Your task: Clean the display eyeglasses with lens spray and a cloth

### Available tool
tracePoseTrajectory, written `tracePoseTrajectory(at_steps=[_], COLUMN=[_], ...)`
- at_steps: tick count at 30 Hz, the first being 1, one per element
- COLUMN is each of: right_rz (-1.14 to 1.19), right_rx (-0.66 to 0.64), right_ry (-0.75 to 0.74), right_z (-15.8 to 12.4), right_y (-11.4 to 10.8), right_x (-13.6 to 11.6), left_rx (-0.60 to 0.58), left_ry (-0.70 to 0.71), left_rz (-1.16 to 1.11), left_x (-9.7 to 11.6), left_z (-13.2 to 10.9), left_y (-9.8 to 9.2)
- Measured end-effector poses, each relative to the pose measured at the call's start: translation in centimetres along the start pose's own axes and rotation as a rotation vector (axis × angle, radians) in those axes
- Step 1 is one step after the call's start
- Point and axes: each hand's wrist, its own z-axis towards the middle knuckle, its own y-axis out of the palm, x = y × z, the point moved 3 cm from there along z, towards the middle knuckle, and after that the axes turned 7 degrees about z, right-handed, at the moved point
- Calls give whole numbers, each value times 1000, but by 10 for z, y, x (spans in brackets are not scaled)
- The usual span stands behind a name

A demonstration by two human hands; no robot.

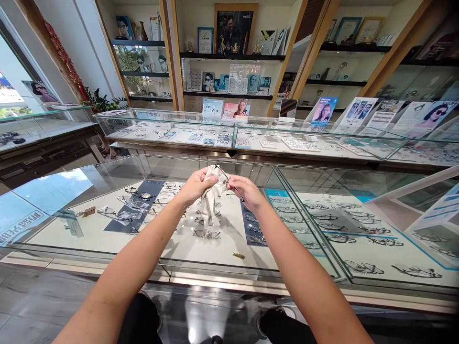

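Note:
A cream-coloured cloth (210,203) hangs in folds from my left hand (198,185), whose fingers are closed on it. Part of a pair of dark-framed eyeglasses (241,196) shows beside the cloth, and one lens area is covered by it. My right hand (246,190) pinches the glasses at the frame, with a thin temple arm slanting down past the fingers. Both hands are close together above the glass display case (222,251). Beneath the cloth, inside the case, lies a column of eyeglasses (207,234).
More eyeglasses (139,192) lie on dark panels to the left, and others (362,267) at the right. A small yellow-green item (238,256) is near the case's front. Across the aisle stands another glass counter (172,136), with shelves (233,56) behind.

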Motion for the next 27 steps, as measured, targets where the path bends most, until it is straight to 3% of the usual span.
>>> tracePoseTrajectory(at_steps=[27], right_rz=[-56], right_rx=[-119], right_ry=[40], right_z=[-1], right_y=[10], right_x=[12], left_rx=[300], left_ry=[222], left_rz=[246], left_x=[8], left_z=[-7], left_y=[12])
